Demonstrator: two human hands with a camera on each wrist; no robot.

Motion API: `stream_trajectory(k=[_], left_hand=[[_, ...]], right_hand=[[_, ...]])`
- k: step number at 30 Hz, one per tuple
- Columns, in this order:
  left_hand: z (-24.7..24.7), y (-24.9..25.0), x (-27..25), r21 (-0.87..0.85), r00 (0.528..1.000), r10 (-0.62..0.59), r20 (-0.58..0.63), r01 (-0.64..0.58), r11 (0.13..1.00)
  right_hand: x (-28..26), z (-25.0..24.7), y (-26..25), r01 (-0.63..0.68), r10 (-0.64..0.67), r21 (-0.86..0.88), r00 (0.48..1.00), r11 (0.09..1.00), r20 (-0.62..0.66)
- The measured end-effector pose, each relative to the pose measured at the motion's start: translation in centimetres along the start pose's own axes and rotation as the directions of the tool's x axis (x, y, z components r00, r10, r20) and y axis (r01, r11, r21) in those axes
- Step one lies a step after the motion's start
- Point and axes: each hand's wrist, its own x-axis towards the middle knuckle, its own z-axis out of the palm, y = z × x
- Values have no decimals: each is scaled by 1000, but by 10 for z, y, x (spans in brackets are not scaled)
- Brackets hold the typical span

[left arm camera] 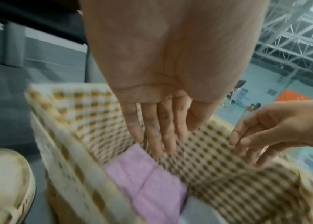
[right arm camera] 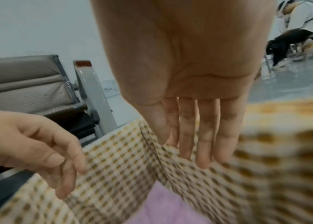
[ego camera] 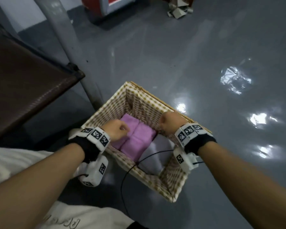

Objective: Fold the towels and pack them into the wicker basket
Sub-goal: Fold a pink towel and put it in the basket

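A wicker basket (ego camera: 104, 106) with a checked cloth lining stands on the grey floor. Folded pink towels (ego camera: 137, 138) lie side by side in it, with a pale towel (ego camera: 155, 151) next to them on the near side. My left hand (ego camera: 120, 129) hovers over the pink towels (left arm camera: 146, 181), fingers (left arm camera: 169, 136) straight and pointing down, holding nothing. My right hand (ego camera: 167, 123) is at the basket's right wall. Its straight fingers (right arm camera: 205, 148) lie against the lining (right arm camera: 117, 166) and hold nothing. A corner of pink towel (right arm camera: 167, 209) shows below it.
A brown bench seat (ego camera: 23, 90) and its metal leg (ego camera: 69, 43) stand left of the basket. My shoe (left arm camera: 0, 184) is close to its left side. A black cable (ego camera: 127, 172) crosses its near rim. Crumpled paper (ego camera: 178, 9) lies far off on the floor.
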Motion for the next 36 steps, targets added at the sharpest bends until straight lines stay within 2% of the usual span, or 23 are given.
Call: stream_trajectory(k=[3,7,9,13,18,19,20,23,26,31,33,36], left_hand=[[-43,-1,-25,-123,992,11,-128,-27,992],[-121,-14,-75,-206,941,0,-339,-74,976],[-164,-25,-110,-254,894,-12,-447,-113,961],[-236,-55,-188,-351,813,-68,-579,-173,920],[-286,-125,-285,-345,660,-191,-726,-111,932],[-288,-143,-300,-338,648,-209,-732,-79,938],[-287,-154,-307,-323,657,-218,-721,-40,946],[-284,-215,-350,-251,625,-289,-725,151,956],[-272,-267,-383,-256,601,-379,-704,283,924],[-246,-336,-413,-352,517,-550,-656,435,829],[-231,-358,-423,-388,533,-601,-596,464,796],[-213,-382,-435,-362,614,-642,-460,530,767]], right_hand=[[0,-35,-43,164,-162,32,985,986,-60],[3,-81,-123,423,-422,-4,904,906,-68],[6,-104,-170,506,-509,-51,858,861,-75],[3,-139,-276,663,-673,-134,739,736,-43],[-7,-152,-416,795,-826,-269,563,544,-8],[-8,-150,-441,814,-846,-277,533,511,4],[-10,-148,-454,822,-854,-282,520,495,18],[-14,-126,-527,869,-888,-311,440,384,132],[-19,-89,-585,906,-886,-325,367,272,281],[-28,-16,-652,963,-894,-220,231,155,383],[-33,14,-671,980,-902,-151,182,132,392],[-41,57,-693,994,-896,-63,112,94,430]])
